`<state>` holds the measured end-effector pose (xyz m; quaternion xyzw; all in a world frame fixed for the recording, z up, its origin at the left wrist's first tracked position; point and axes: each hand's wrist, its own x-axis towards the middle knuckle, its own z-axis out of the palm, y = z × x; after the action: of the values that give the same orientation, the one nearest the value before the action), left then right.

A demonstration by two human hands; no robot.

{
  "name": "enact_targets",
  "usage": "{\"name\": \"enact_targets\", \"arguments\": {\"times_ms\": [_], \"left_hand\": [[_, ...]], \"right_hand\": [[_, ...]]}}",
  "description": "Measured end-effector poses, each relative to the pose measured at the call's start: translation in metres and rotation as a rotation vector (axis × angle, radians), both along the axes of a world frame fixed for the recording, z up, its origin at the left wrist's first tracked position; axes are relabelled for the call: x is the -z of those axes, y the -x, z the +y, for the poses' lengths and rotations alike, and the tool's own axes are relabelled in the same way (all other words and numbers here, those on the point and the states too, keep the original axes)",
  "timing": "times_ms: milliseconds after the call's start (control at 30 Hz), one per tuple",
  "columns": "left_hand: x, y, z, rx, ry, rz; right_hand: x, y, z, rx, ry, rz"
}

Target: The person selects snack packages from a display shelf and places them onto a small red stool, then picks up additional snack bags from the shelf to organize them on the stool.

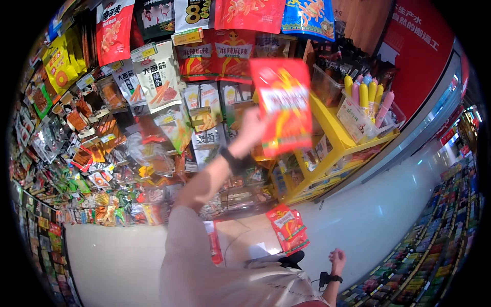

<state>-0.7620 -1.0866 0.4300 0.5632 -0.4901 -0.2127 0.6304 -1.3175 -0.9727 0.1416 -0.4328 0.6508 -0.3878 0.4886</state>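
Note:
My left hand (253, 126) grips the left edge of a red snack packet (285, 109) with a yellow cartoon figure, held up and slightly blurred before the shelf display. Similar red packets (234, 53) hang in the row behind it. My right hand (337, 259) is low at the right, away from the shelves, with nothing visible in it; its fingers look partly curled. Between my arms, more red packets (287, 228) lie at the right edge of a light brown surface (245, 236). Another red packet (215, 243) is at its left, partly hidden by my sleeve.
Hanging snack bags (159, 76) and loose packets crowd the shelves at left. A yellow rack (326, 149) stands at the right, bearing a clear plastic bin (355, 119) of yellow and pink sticks. Pale floor (115, 261) runs below; stocked shelves (418, 249) line the far right.

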Motion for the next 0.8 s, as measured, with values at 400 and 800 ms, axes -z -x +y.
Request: {"name": "enact_targets", "arguments": {"times_ms": [400,800], "left_hand": [[0.244,0.198,0.179,0.402,-0.623,0.883],[0.385,0.270,0.219,0.259,-1.128,1.027]], "right_hand": [[-0.058,-0.122,-0.019,-0.592,-0.114,-0.239],[0.100,-0.084,-0.029,-0.587,-0.430,-0.129]]}}
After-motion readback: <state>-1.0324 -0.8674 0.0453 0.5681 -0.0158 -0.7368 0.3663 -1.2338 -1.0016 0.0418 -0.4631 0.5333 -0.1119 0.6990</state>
